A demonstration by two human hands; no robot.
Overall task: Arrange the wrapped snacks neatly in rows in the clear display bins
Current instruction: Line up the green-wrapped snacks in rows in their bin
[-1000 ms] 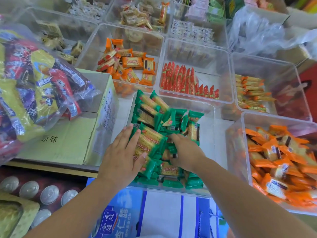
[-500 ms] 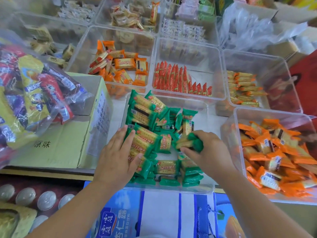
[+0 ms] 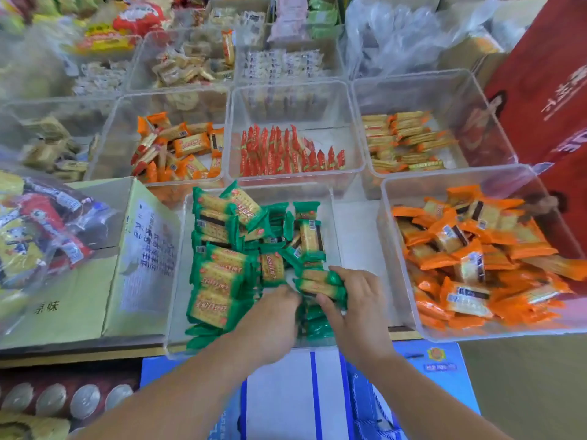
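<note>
1. Green wrapped snacks [image 3: 222,274]: being kept in the clear bin [image 3: 332,214] at the surface's front edge.
2. Right hand [image 3: 359,300]: two green packets [image 3: 319,282] being pinched over the bin.
3. Left hand [image 3: 270,315]: being held just beside them, fingers hidden; grip cannot be told.

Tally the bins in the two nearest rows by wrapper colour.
Green bin: 1
Orange bins: 2
Red bin: 1
Yellow bin: 1
Tan bin: 1
Total: 6

Glossy green snack wrappers [image 3: 219,281], clear smooth plastic bin [image 3: 333,214], seemingly matt cardboard box [image 3: 76,300]
</note>
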